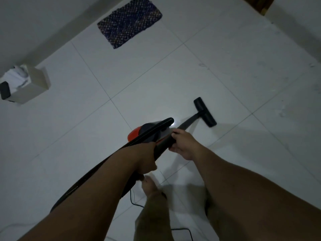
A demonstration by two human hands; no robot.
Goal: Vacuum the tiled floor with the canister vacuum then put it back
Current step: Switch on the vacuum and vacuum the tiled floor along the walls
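A black vacuum wand (pixel 188 121) slants down to a black floor nozzle (pixel 205 112) that sits on the white tiled floor (pixel 156 75). My right hand (pixel 182 145) grips the wand's upper part. My left hand (pixel 145 159) grips the handle end just below it. The orange and grey canister (pixel 139 133) shows behind my left hand, with a small white light at its front. A black ribbed hose (pixel 152 130) crosses over the canister and runs back along my left arm.
A dark woven mat (pixel 129 21) lies on the floor at the top. A cream box (pixel 26 84) holding white stuff stands at the left by the wall. A black power cord (pixel 133 200) trails near my foot (pixel 149 185). A wooden corner (pixel 258 4) shows top right.
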